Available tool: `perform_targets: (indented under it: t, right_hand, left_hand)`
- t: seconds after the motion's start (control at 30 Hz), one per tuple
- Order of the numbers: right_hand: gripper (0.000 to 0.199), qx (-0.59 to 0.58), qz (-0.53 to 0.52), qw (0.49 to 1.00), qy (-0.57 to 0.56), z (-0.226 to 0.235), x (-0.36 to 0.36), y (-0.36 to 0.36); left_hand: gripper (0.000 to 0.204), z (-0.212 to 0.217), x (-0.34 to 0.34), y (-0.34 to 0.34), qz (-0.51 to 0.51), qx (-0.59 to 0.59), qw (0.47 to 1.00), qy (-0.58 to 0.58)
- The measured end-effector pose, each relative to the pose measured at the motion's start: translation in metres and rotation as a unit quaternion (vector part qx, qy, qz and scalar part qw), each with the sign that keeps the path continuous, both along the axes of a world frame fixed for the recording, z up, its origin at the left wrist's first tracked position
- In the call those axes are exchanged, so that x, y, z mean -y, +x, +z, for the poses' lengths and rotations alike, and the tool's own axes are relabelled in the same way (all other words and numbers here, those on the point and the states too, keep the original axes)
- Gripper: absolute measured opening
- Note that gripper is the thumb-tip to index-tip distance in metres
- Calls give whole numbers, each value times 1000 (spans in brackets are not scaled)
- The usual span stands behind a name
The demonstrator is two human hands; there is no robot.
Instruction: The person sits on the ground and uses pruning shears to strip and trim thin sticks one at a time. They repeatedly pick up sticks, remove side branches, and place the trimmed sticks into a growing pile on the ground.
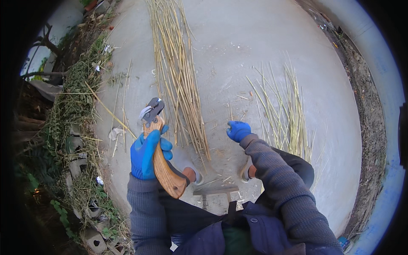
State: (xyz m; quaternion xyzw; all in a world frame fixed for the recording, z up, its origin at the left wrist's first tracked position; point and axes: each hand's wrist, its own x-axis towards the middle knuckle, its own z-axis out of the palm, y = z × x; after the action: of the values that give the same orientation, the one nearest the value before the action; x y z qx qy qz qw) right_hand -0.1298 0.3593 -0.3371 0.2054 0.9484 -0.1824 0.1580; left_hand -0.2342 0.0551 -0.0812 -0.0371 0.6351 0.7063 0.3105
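My left hand [144, 155], in a blue glove, is wrapped round a wooden-handled tool [167, 172]. The curved handle flares at its lower end, and a dark metal head [153, 109] sits on top. A yellowish stalk [111, 112] slants down to the same glove; whether the fingers grip it I cannot tell. My right hand [239, 131], also gloved in blue, is closed in a fist over the ground. Its fingertips are turned under, so anything inside is hidden. Between the hands, toward the left, a bundle of long tan stalks [176, 68] lies on the concrete.
Greener thin stalks [287, 112] lie in a pile to the right, beside my knee. A small wooden frame [216, 190] is low between my feet. Dry plants and hollow blocks [93, 240] line the left edge; a dirt strip [367, 106] and pale wall run along the right.
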Motion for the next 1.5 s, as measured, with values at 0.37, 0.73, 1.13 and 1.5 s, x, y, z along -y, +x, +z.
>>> perform_targets:
  t: [0.37, 0.73, 1.13, 1.5]
  right_hand:
    - [42, 84, -113, 990, -24, -151, 106, -68]
    - [38, 161, -135, 977, -37, -168, 94, -104]
    - [18, -136, -263, 731, -615, 33, 61, -3]
    - [35, -133, -155, 744, -637, 227, 73, 124]
  left_hand:
    - [46, 32, 21, -5, 38, 52, 996, -56]
    - [50, 22, 19, -13, -8, 134, 987, -85]
    - [39, 13, 24, -8, 25, 5, 1000, -6]
    - [37, -37, 27, -21, 53, -46, 997, 12]
